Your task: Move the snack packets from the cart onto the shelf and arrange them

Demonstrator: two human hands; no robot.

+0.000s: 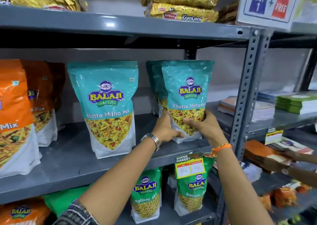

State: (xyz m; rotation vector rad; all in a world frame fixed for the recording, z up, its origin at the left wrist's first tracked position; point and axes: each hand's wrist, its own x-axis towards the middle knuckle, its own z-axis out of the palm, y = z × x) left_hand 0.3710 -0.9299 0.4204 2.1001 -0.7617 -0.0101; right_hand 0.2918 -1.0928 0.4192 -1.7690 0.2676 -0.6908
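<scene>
A teal Khatta Mitha Mix packet (186, 91) stands upright at the right end of the grey middle shelf (72, 157). My left hand (165, 127) grips its lower left side and my right hand (204, 124) grips its lower right side. Two more teal packets (154, 80) stand right behind it, mostly hidden. Another teal Khatta Mitha Mix packet (109, 104) stands alone to the left. Orange mix packets (15, 115) fill the shelf's left end. The cart is out of view.
Golden biscuit packs (181, 3) lie on the shelf above. Green Ratlami Sev packets (147, 195) stand on the shelf below, behind a price tag (190, 166). A perforated upright post (247, 91) bounds the shelf on the right. Another person's hand (291, 156) handles booklets beyond it.
</scene>
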